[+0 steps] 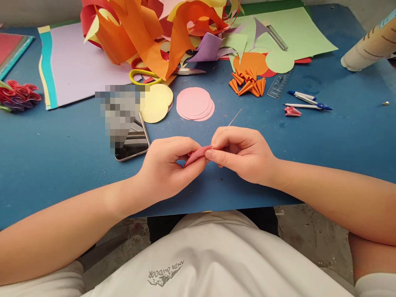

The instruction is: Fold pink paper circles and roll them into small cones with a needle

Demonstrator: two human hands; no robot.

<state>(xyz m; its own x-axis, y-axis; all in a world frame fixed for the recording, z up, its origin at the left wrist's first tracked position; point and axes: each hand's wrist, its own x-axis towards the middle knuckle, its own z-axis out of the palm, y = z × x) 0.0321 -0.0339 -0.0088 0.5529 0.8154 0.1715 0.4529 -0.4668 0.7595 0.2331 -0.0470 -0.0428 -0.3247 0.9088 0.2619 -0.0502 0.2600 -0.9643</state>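
My left hand (168, 167) and my right hand (239, 152) meet over the blue table (62, 165), both pinched on a small rolled pink paper piece (197, 155). The fingers of each hand are curled around it, thumb against forefinger. A thin needle or wire (235, 117) lies on the table just beyond my right hand. Behind the hands lies a stack of pink paper circles (194, 103), with yellow paper circles (156, 103) beside it. A finished pink paper cone (292, 111) rests to the right.
A phone (133, 142) lies left of my hands. Further back are orange paper cones (247, 84), yellow-handled scissors (161, 75), a heap of coloured paper scraps (148, 33), a clear ruler (279, 86), pens (305, 101), paper flowers (18, 95) and a glue bottle (368, 45).
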